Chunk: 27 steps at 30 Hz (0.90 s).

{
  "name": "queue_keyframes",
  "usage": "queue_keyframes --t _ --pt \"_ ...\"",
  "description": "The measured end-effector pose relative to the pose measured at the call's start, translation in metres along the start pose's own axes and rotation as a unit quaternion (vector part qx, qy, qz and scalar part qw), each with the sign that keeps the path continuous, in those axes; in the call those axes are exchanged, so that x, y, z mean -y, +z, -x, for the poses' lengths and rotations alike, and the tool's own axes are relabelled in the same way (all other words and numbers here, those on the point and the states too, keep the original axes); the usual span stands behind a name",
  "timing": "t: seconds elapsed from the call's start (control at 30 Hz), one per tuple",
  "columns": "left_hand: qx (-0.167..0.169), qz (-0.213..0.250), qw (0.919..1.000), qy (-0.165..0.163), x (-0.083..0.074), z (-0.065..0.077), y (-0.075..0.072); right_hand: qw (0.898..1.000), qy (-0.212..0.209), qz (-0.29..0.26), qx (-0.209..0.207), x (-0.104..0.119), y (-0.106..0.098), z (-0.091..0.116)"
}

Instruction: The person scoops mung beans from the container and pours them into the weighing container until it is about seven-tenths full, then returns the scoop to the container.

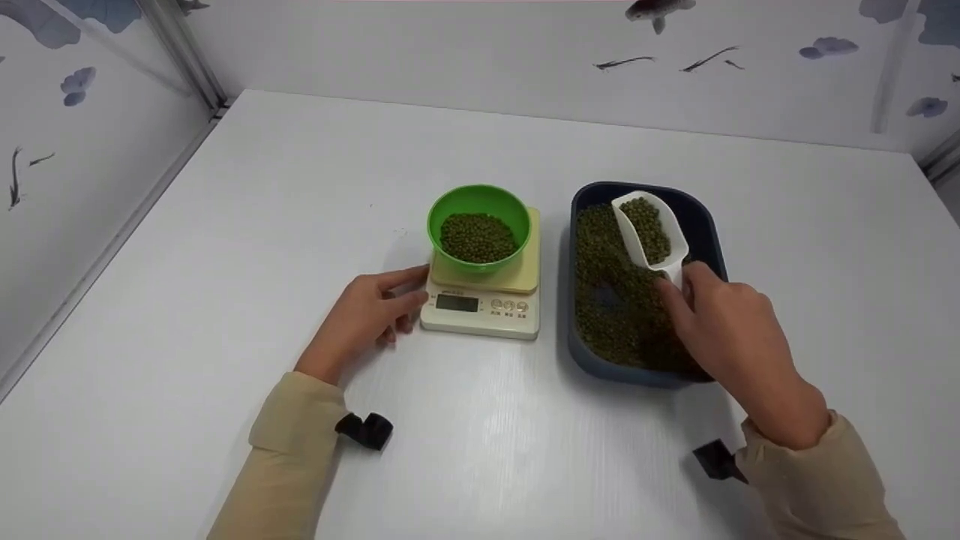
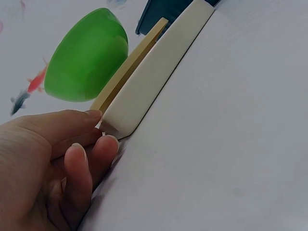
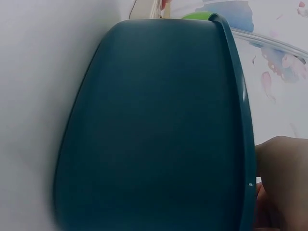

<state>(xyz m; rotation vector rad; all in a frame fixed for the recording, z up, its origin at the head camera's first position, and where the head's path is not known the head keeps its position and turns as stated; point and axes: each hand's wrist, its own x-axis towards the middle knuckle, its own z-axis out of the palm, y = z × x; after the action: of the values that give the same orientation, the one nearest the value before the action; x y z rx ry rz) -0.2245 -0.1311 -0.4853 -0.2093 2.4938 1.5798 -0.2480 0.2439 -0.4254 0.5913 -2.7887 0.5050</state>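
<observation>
My right hand [image 1: 735, 330] grips the handle of a white scoop [image 1: 676, 238], which holds green mung beans [image 1: 646, 229]. The scoop is over a dark blue tub [image 1: 573, 300] of mung beans [image 1: 619, 337]. To the left of the tub stands a kitchen scale [image 1: 480, 325] with a cream platform and a small display [image 1: 457, 303]. On it sits a green bowl [image 1: 480, 197] partly filled with mung beans [image 1: 478, 238]. My left hand [image 1: 367, 307] touches the scale's left side with loosely bent fingers, seen close in the left wrist view. The right wrist view shows mostly the tub's outer wall [image 3: 154, 120].
A white table [image 1: 480, 442] lies under everything. White panels [image 1: 450, 52] with painted fish and leaves border the back and left. Black wrist mounts [image 1: 366, 430] stick out from both sleeves.
</observation>
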Motion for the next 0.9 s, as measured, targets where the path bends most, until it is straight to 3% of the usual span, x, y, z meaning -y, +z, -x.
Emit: queue_keyframes --t 0.7,0.9 --pt "0.0 0.003 1.0 0.001 0.0005 -0.0005 0.0008 1.0 -0.011 0.014 0.022 0.0011 -0.0017 0.0005" --pt "0.002 0.01 0.9999 0.007 -0.0013 -0.0017 0.0002 0.999 -0.04 0.021 0.019 0.0035 -0.0065 -0.0045"
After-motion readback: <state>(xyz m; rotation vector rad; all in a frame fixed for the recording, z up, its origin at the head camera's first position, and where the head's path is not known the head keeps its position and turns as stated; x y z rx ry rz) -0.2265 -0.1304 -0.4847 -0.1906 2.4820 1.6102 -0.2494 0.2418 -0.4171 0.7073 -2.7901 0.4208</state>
